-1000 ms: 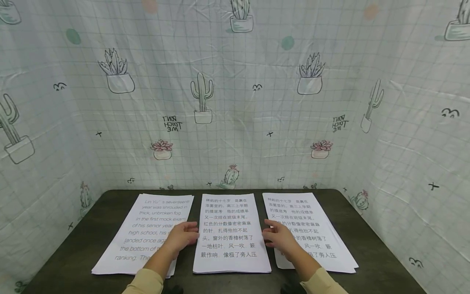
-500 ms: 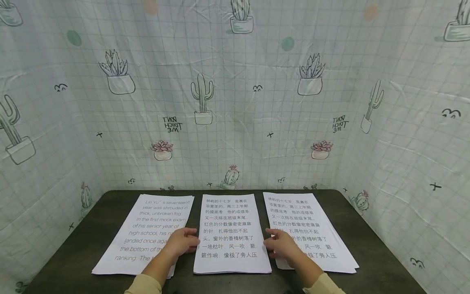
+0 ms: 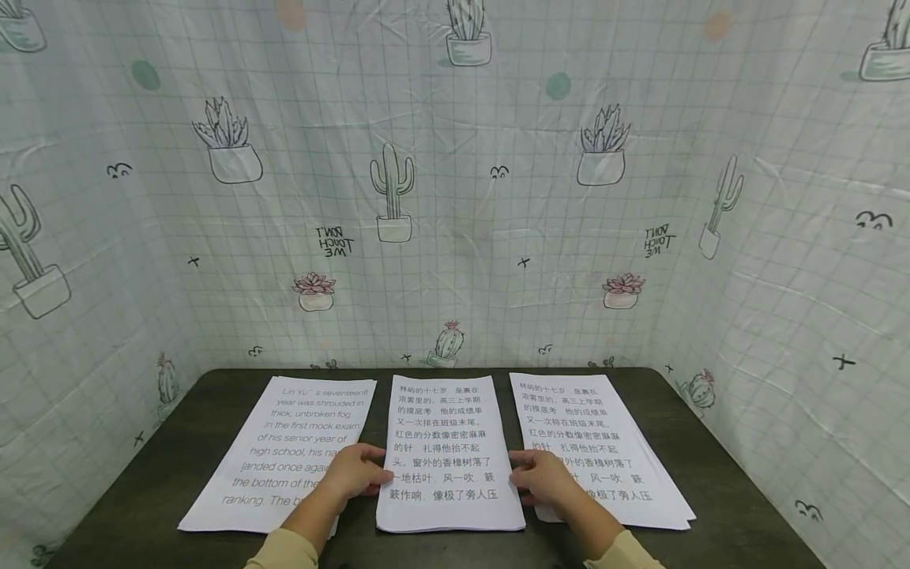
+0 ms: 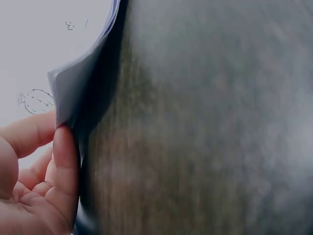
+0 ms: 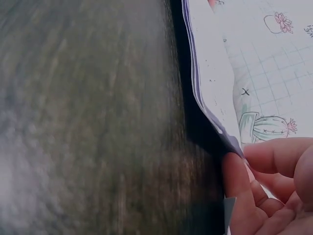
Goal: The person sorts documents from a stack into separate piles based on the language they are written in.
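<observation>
In the head view, the middle stack of printed paper (image 3: 448, 458) lies between my hands, its top sheet covered in Chinese text. My left hand (image 3: 351, 472) pinches its left edge between thumb and fingers, and my right hand (image 3: 543, 478) does the same at the right edge. The left wrist view shows the bent paper edge (image 4: 80, 78) between the thumb and fingers of the left hand (image 4: 41, 166). In the right wrist view, several layered sheets (image 5: 210, 73) curve up into the pinch of the right hand (image 5: 271, 186).
Partly under my left forearm lies a stack with English text (image 3: 284, 442). On the right is another stack with Chinese text (image 3: 569, 403), its sheets slightly fanned and partly covered by my right hand. The dark table (image 3: 441, 549) ends at a cactus-print curtain (image 3: 455, 197) behind.
Both hands have come slightly toward me along the sides of the middle stack. They have gone from lying at its edges to pinching them, and the stack's side edges now bend up a little.
</observation>
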`<state>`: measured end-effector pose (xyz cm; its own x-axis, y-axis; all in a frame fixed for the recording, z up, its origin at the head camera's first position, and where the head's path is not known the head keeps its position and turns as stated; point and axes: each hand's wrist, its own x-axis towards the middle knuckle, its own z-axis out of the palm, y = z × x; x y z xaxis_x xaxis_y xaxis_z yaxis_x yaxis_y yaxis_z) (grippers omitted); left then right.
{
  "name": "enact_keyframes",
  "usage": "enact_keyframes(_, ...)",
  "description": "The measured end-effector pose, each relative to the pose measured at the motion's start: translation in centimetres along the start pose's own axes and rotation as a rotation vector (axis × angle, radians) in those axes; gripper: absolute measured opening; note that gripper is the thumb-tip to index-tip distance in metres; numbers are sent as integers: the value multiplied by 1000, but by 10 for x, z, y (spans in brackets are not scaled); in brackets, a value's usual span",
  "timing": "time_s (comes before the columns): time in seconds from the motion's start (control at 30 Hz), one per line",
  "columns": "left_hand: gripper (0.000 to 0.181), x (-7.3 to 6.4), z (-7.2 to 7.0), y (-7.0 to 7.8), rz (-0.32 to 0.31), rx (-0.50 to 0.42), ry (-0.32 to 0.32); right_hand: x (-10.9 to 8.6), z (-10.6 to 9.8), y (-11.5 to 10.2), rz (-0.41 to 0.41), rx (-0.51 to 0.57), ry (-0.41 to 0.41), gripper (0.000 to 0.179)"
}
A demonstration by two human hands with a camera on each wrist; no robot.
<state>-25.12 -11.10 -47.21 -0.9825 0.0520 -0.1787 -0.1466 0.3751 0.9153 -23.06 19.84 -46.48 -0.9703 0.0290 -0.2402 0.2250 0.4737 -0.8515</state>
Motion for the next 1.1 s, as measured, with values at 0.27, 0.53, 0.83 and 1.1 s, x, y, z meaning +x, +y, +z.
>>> enact_keyframes(0.27,40,-1,-1,-1,6,24,24,0,3,1,-20,23,-11,49)
enact_keyframes(0.53,18,-1,-2,-2,6,20,87,0,3,-1,-12,20,-12,49)
enact_keyframes(0.83,23,2,0,-4,26,-11,84,0,5,-1,-12,30,-4,49)
enact_keyframes(1.1,51,4,-2,-8,2,-132,-51,0,4,-1,-15,52,-4,47)
